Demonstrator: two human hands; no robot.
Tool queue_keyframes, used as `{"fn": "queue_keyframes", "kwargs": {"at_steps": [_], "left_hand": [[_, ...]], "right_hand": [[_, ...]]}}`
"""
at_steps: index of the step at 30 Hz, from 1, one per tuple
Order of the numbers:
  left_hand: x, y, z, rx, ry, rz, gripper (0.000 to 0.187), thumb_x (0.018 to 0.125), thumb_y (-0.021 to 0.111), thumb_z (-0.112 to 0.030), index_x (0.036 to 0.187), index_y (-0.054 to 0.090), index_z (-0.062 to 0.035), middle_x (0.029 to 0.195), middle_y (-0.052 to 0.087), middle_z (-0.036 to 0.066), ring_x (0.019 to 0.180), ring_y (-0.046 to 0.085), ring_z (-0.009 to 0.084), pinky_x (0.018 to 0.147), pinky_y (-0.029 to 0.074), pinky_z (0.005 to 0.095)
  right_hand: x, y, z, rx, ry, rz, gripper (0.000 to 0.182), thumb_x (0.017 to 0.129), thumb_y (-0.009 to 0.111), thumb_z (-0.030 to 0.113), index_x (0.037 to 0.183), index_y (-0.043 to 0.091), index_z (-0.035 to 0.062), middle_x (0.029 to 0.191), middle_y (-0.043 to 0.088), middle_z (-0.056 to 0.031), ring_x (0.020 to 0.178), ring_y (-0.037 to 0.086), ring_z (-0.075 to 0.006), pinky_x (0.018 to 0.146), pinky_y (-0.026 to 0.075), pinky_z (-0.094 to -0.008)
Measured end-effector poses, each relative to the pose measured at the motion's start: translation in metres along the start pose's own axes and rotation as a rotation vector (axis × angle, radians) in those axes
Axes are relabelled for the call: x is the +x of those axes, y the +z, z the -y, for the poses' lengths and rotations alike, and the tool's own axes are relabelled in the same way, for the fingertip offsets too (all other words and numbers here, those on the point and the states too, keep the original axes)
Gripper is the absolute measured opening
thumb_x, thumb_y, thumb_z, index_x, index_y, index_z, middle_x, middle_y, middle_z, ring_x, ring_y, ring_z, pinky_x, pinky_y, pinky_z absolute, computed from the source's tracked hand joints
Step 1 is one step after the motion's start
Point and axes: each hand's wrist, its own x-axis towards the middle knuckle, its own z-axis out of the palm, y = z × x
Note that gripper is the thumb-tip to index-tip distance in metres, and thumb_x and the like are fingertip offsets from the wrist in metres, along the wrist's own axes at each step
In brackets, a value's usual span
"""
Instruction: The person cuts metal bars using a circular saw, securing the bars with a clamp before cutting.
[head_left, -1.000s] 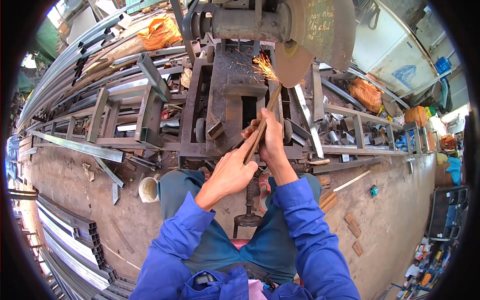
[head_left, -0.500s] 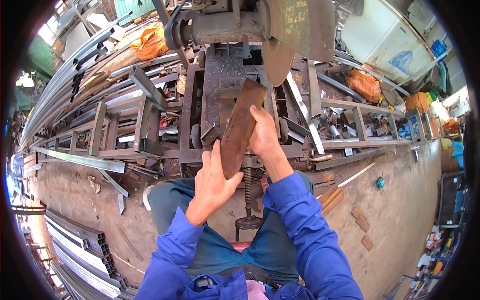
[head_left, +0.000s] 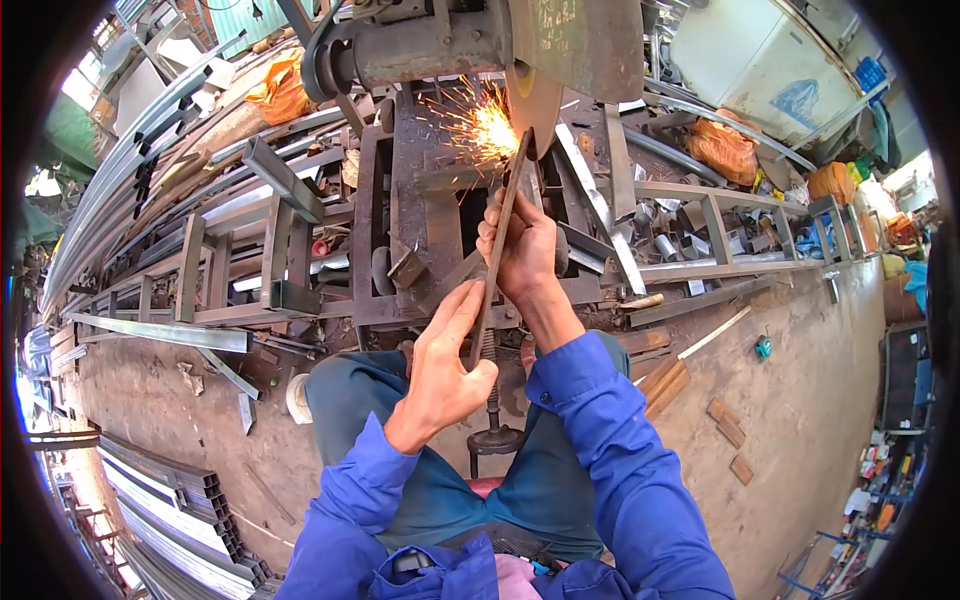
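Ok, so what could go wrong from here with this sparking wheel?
The wheel might catch the metal piece where they touch and jerk it out of the hands.
The right hand is bare and nearer the wheel than the left hand, so a slip could hurt it.
Sparks spray leftward; any carrying far enough might scorch the orange bag.

Between your twelve and one o'clock, pale handwriting [head_left: 556,14] stands on the wheel guard [head_left: 585,52], close to your view's top edge, too blurred to read.
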Motion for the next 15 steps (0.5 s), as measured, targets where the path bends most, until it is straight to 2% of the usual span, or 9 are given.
{"fn": "queue_keyframes", "kwargs": {"at_steps": [3,5,6,8,10,12,13,15], "left_hand": [[-0.001,0.001,0.001,0.006,-0.011,0.023,0.078,0.066,0.063,-0.001,0.142,0.048,0.0105,0.143,0.050,0.031,0.129,0.055,0.0433,0.109,0.045,0.0403],[-0.002,0.002,0.003,0.063,0.066,0.000,0.077,0.066,0.063,-0.002,0.141,0.049,0.0108,0.141,0.052,0.031,0.129,0.055,0.0437,0.109,0.045,0.0405],[-0.003,0.002,0.003,0.060,0.069,-0.006,0.077,0.066,0.063,-0.002,0.141,0.049,0.0108,0.141,0.052,0.031,0.129,0.055,0.0437,0.109,0.045,0.0405],[-0.003,0.003,0.002,0.011,0.021,-0.010,0.076,0.064,0.058,0.001,0.139,0.051,0.0105,0.139,0.056,0.027,0.130,0.057,0.0355,0.110,0.042,0.0351],[-0.002,0.001,0.003,-0.014,0.015,0.008,0.076,0.064,0.058,0.001,0.139,0.051,0.0105,0.138,0.057,0.027,0.130,0.057,0.0345,0.109,0.043,0.0352],[-0.002,0.001,0.006,-0.043,0.012,0.036,0.076,0.064,0.057,0.001,0.139,0.051,0.0105,0.137,0.058,0.026,0.130,0.057,0.0335,0.109,0.043,0.0353],[-0.003,0.002,0.010,-0.075,-0.005,0.054,0.076,0.065,0.057,0.002,0.140,0.051,0.0097,0.134,0.061,0.025,0.126,0.060,0.0316,0.104,0.047,0.0354],[-0.001,0.006,0.012,-0.118,-0.014,0.085,0.076,0.065,0.056,0.002,0.141,0.052,0.0089,0.130,0.064,0.024,0.123,0.062,0.0297,0.100,0.050,0.0355]], "right_hand": [[-0.004,-0.004,-0.001,0.022,0.014,-0.014,0.029,0.104,0.050,0.036,0.099,0.064,0.0108,0.074,0.061,-0.0043,0.060,0.055,-0.0178,0.052,0.045,-0.0308],[-0.006,-0.006,-0.002,0.021,0.009,-0.061,0.030,0.103,0.050,0.035,0.099,0.064,0.0095,0.073,0.061,-0.0054,0.061,0.055,-0.0183,0.052,0.045,-0.0307],[-0.003,-0.013,-0.002,0.021,0.036,-0.042,0.030,0.103,0.050,0.038,0.096,0.063,0.0118,0.074,0.062,-0.0060,0.063,0.058,-0.0205,0.057,0.045,-0.0332],[-0.006,-0.019,-0.005,0.007,0.042,-0.089,0.031,0.103,0.050,0.039,0.096,0.063,0.0113,0.074,0.062,-0.0064,0.064,0.058,-0.0211,0.058,0.046,-0.0337],[-0.008,-0.023,-0.007,-0.038,0.026,-0.219,0.033,0.102,0.050,0.039,0.094,0.062,0.0096,0.076,0.063,-0.0082,0.065,0.059,-0.0233,0.061,0.049,-0.0352],[-0.016,-0.027,-0.006,-0.070,0.000,-0.216,0.033,0.103,0.050,0.039,0.094,0.062,0.0089,0.076,0.063,-0.0090,0.066,0.059,-0.0238,0.062,0.049,-0.0353],[-0.021,-0.030,-0.005,-0.092,-0.022,-0.217,0.033,0.103,0.049,0.038,0.093,0.061,0.0082,0.076,0.063,-0.0099,0.066,0.059,-0.0244,0.063,0.049,-0.0354],[-0.031,-0.048,0.009,0.031,-0.040,-0.204,0.030,0.101,0.052,0.034,0.097,0.061,0.0055,0.081,0.065,-0.0124,0.075,0.063,-0.0271,0.070,0.052,-0.0380]]}}
